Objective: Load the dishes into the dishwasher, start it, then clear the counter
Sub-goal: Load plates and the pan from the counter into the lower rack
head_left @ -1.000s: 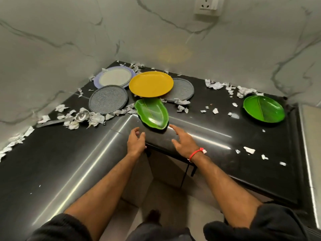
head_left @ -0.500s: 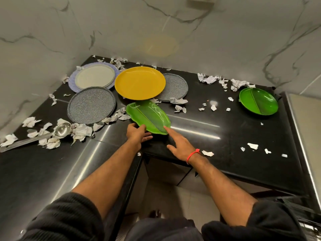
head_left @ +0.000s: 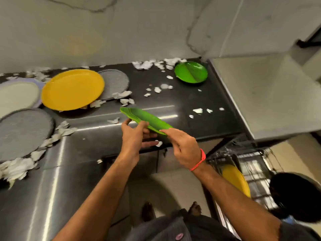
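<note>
Both hands hold the green leaf-shaped plate [head_left: 145, 118] above the front edge of the black tabletop [head_left: 191, 101]; plate tilted, far tip higher, near end lower; not resting on the surface.
Left hand [head_left: 134, 136]: thumb on the upper rim, fingers curled beneath; grasping the plate near its middle.
Right hand [head_left: 182, 143]: fingers pinch the plate's near end; red wristband [head_left: 199, 160] on that wrist.

On the tabletop, behind the held plate: yellow plate [head_left: 73, 89], overlapping a speckled grey plate [head_left: 115, 83] to its right; a lilac-rimmed plate [head_left: 15, 96] at far left, partly under the yellow one; 1 larger grey speckled plate [head_left: 22, 133] at left front.
Round green divided plate [head_left: 191, 72] at the far right corner, well apart from the others.
Torn white paper scraps [head_left: 147, 65] scattered along the back wall, between the plates, and heaped at left front.

Lower right, below the tabletop edge: open dishwasher rack [head_left: 257, 173], wire tines visible; a 2nd yellow plate [head_left: 236, 180] stands upright in it; a dark round object beside it, blurred, cannot tell what it is.
Bare feet and pale floor [head_left: 165, 186] visible under the arms.
</note>
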{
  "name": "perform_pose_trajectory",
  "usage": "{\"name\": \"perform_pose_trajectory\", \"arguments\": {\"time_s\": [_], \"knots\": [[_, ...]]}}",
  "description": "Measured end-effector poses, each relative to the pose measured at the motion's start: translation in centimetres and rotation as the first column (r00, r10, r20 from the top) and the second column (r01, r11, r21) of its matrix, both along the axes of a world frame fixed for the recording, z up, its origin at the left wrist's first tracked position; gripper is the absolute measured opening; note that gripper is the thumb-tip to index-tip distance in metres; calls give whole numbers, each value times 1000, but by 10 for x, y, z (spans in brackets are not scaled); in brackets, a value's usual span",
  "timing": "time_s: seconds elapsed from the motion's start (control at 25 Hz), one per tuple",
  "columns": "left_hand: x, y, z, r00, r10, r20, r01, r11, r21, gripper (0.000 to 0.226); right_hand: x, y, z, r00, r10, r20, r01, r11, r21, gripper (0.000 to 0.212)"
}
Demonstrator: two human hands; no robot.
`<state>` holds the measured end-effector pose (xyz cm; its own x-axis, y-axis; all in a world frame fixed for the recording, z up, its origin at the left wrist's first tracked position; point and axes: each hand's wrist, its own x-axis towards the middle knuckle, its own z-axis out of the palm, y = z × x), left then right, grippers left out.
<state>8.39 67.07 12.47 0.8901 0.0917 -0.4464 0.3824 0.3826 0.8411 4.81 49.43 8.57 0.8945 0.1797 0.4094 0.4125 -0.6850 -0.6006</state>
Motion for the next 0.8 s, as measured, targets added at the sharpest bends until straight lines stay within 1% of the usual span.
{"name": "perform_pose_trajectory", "arguments": {"time_s": [0.08, 0.16, 0.28, 0.36, 0.44, 0.52, 0.68, 0.76, 0.8], "knots": [[-2, -39, 8, 991, -131, 29, 131, 991, 13, 61, -32, -47, 6, 987, -155, 35, 151, 983, 109, 45], [-9, -85, 15, 958, -275, 86, 271, 961, 52, 64, -70, -95, 14, 961, -275, 35, 268, 952, 146, 42], [-33, -155, 21, 858, -490, 155, 477, 871, 116, 62, -126, -156, 10, 917, -397, 19, 391, 910, 137, 38], [-53, -209, 17, 782, -603, 159, 581, 797, 166, 60, -162, -200, -1, 895, -447, 11, 442, 888, 126, 37], [-70, -261, 5, 724, -679, 118, 645, 728, 231, 60, -192, -239, -16, 882, -471, -24, 470, 873, 128, 32], [-88, -320, -14, 670, -739, 69, 698, 660, 277, 62, -221, -281, -35, 860, -503, -79, 509, 850, 133, 32], [-121, -426, -48, 564, -824, -50, 779, 511, 364, 70, -264, -359, -84, 795, -569, -213, 597, 795, 106, 44], [-131, -472, -70, 514, -848, -126, 815, 438, 381, 80, -275, -396, -113, 746, -597, -295, 639, 767, 63, 50], [-131, -491, -84, 501, -851, -159, 827, 417, 378, 85, -275, -411, -130, 726, -603, -332, 652, 756, 52, 53]]}}
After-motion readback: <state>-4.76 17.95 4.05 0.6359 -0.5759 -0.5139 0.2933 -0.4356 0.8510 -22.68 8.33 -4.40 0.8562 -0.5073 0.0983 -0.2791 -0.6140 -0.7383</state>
